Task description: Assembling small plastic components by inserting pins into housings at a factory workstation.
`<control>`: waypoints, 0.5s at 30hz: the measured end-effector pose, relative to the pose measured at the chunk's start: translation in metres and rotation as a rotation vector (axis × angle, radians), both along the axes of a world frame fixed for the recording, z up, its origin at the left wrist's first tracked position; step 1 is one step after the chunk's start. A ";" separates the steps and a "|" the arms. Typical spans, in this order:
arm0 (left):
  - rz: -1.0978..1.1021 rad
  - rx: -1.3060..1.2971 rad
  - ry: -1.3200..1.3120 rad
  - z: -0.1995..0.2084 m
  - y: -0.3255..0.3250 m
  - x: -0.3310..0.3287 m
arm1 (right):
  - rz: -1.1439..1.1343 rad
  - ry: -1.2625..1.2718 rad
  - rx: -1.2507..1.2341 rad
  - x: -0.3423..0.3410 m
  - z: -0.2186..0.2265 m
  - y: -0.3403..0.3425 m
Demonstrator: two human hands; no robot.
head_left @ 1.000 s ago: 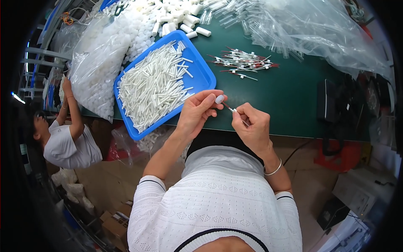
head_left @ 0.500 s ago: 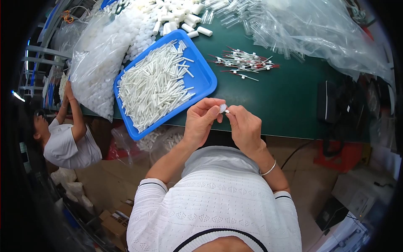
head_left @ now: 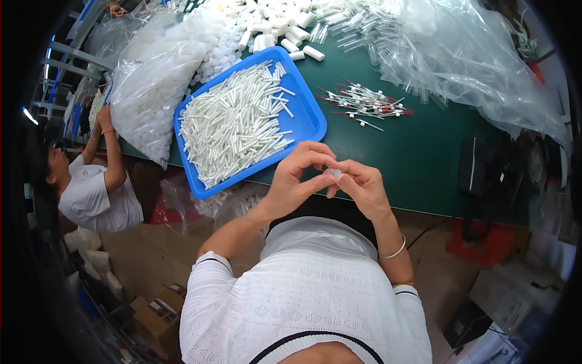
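Observation:
My left hand and my right hand meet in front of my body at the table's near edge. Between their thumbs and fingertips they pinch a small translucent white cap, mostly covered by the fingers. Whether anything sits inside the cap cannot be made out. Left of the hands a blue tray holds a heap of short white sticks. Beyond the hands lies a pile of thin red-and-white pieces with small white tabs.
On the green table a plastic bag of white caps stands at far left. White cylinders and clear tubes lie at the back, with clear plastic sheeting right. A black device stands right; another person works left.
Both hands have come closer together, and the right fingers now close over the cap. The small white piece between the right fingertips no longer shows. The whole view has shifted slightly.

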State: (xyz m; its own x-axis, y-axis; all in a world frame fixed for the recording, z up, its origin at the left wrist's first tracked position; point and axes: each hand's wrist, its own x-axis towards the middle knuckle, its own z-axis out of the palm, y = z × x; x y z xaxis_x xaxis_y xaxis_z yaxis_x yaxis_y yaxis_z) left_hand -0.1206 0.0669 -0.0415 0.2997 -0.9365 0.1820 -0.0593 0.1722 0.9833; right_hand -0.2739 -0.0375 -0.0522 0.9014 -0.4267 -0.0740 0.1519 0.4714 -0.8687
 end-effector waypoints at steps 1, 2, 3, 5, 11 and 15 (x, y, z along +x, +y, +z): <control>-0.081 0.030 -0.183 0.011 -0.004 0.016 | 0.000 0.016 -0.025 -0.001 0.003 -0.002; -0.136 0.113 -0.175 0.020 -0.007 0.034 | 0.008 0.010 -0.030 -0.003 0.004 -0.002; -0.054 0.161 -0.370 0.026 -0.014 0.051 | -0.031 -0.034 -0.024 -0.004 0.004 -0.001; 0.090 0.068 -0.848 0.015 -0.027 0.082 | -0.076 -0.078 0.001 -0.006 0.009 -0.003; 0.055 0.083 -1.547 -0.009 -0.046 0.114 | -0.107 0.047 -0.523 -0.019 -0.006 -0.015; 0.105 0.071 -0.902 0.020 -0.043 0.079 | -0.274 -0.049 -0.161 -0.010 0.001 -0.010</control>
State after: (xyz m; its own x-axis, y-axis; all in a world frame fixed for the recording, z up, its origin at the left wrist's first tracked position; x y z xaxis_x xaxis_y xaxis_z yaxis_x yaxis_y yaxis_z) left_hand -0.0417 0.0240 -0.0220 0.1560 -0.9305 0.3314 -0.8234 0.0628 0.5639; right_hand -0.2840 -0.0474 -0.0515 0.7521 -0.6567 0.0548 0.2975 0.2641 -0.9175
